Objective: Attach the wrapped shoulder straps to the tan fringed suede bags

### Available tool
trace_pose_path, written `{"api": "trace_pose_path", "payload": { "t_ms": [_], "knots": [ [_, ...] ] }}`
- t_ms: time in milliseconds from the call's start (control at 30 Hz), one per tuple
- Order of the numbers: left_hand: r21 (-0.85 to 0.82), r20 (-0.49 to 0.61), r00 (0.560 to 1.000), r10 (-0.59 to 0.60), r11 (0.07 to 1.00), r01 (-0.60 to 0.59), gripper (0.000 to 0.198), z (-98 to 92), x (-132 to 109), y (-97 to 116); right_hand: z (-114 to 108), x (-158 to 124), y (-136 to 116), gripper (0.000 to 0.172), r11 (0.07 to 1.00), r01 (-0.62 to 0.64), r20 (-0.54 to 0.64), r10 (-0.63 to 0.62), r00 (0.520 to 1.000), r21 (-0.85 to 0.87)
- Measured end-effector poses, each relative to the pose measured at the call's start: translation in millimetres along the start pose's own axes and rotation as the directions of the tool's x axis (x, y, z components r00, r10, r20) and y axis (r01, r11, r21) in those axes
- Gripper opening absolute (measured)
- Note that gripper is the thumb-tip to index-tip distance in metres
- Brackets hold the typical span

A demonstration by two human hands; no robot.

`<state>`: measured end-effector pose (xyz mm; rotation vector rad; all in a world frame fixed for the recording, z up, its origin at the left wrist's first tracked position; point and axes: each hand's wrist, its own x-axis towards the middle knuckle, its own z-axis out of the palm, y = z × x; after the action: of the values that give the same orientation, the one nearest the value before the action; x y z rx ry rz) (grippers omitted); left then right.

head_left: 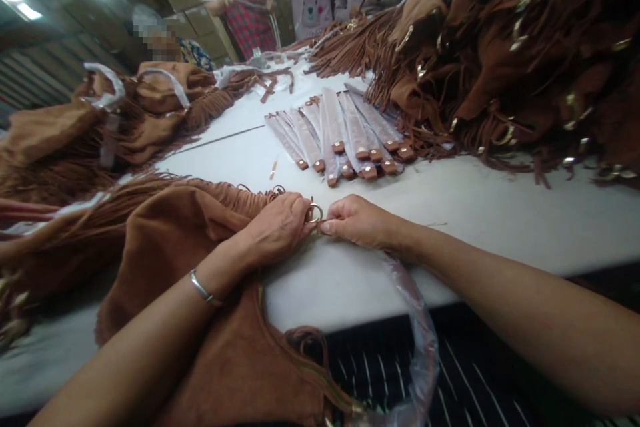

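Observation:
A brown suede bag (pixel 220 360) with a zipper along its edge lies on its side at the near edge of the table. My left hand (pixel 281 225) is closed on the bag's corner, where a gold metal ring (pixel 316 213) sticks out past the fingers. Close beside the ring, my right hand (pixel 363 220) pinches the end of the bag's strap between thumb and finger. From under that hand the plastic-wrapped strap (pixel 424 333) curves down to the bag's lower corner. Whether the strap end passes through the ring is hidden by my fingers.
Several plastic-wrapped straps (pixel 345 137) lie fanned out beyond my hands. A tall heap of brown fringed bags (pixel 500 60) stands on the right of the white table (pixel 320 293), and more fringed bags (pixel 165 90) lie on the left. Several people (pixel 240 7) are at the far end.

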<state>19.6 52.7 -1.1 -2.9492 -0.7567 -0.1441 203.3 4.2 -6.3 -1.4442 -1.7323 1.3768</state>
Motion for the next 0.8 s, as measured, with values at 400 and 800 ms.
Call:
{"api": "trace_pose_path", "payload": {
  "t_ms": [400,800],
  "knots": [
    [0.185,-0.048,0.996,-0.08,0.979,0.087,0.02,0.7,-0.4,15.5,6.7,-3.7,-6.8,0.022,0.932,0.023,-0.18,-0.094,0.979,-0.362],
    [0.016,0.046,0.997,0.068,0.998,-0.068,0.021,-5.8,1.0,2.9,9.5,-6.8,-3.3,0.02,0.983,0.037,-0.245,-0.081,0.966,-0.181]
  ]
}}
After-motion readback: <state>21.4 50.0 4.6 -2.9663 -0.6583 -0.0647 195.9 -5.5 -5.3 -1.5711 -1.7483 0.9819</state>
